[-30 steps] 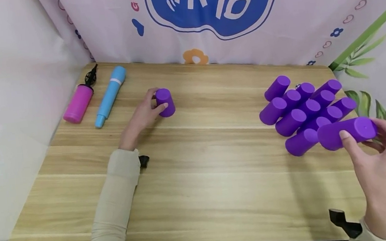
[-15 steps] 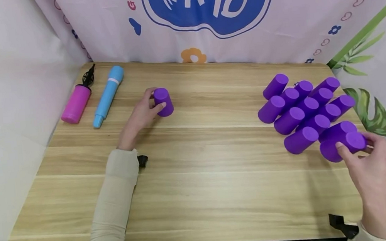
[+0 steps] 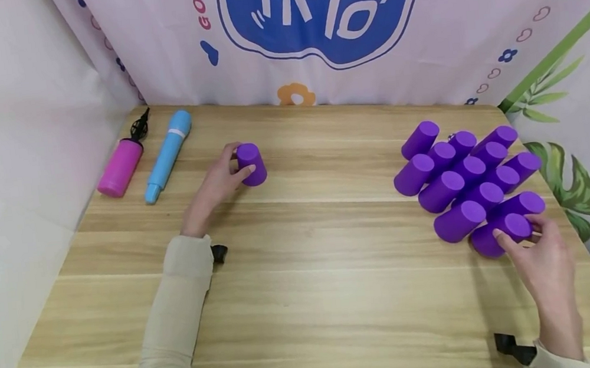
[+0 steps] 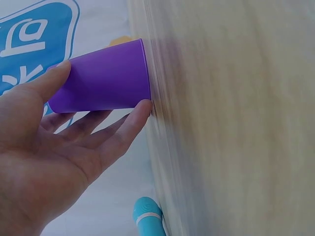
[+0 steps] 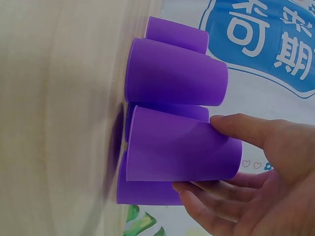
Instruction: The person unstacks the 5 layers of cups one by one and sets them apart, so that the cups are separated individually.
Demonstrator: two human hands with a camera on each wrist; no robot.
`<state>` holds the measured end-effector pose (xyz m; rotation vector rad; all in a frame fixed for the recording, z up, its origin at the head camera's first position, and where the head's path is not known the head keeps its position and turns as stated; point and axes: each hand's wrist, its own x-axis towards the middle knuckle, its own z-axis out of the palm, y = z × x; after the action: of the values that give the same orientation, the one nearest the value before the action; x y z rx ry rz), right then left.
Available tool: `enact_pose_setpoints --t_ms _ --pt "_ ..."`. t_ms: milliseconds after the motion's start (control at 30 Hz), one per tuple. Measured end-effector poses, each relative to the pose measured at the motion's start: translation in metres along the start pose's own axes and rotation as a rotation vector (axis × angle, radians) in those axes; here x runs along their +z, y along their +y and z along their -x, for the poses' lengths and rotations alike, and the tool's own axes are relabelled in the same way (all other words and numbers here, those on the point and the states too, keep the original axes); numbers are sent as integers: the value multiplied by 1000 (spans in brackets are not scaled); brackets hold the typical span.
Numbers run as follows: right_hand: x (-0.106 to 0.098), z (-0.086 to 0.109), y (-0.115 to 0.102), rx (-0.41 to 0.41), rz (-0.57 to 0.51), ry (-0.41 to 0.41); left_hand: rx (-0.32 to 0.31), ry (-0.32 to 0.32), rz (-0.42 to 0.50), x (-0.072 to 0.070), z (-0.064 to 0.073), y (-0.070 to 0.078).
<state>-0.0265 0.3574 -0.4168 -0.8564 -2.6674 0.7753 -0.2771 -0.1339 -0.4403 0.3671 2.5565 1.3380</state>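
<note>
At the left-centre of the table, my left hand grips an upside-down purple cup, thumb on one side and fingers on the other. The left wrist view shows that cup with its rim at the wooden surface. On the right, my right hand holds another upside-down purple cup near its base, at the front of a cluster of purple cups. In the right wrist view the held cup overlaps other cups behind it, its rim close to the table.
A pink hand pump with a black nozzle and a blue cylindrical tool lie at the table's back left. A printed cloth hangs along the back edge of the wooden table. White sheeting borders the left.
My right hand has lowered its cup and brought it leftward to the front of the cluster. The left hand has stayed on its cup.
</note>
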Motion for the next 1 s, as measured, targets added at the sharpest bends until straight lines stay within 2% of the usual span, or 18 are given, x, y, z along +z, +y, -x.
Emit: enact_pose_setpoints --t_ms 433,667,833,1000 --pt "10 1 6 -16 -48 -30 19 41 -38 0 2 -2" --pt "12 -2 7 -17 -72 -30 29 50 -46 2 2 5" --pt "11 -3 8 -20 -73 -30 66 25 -54 12 4 13" --pt "13 -3 8 -39 -62 -6 130 -17 -83 33 7 30"
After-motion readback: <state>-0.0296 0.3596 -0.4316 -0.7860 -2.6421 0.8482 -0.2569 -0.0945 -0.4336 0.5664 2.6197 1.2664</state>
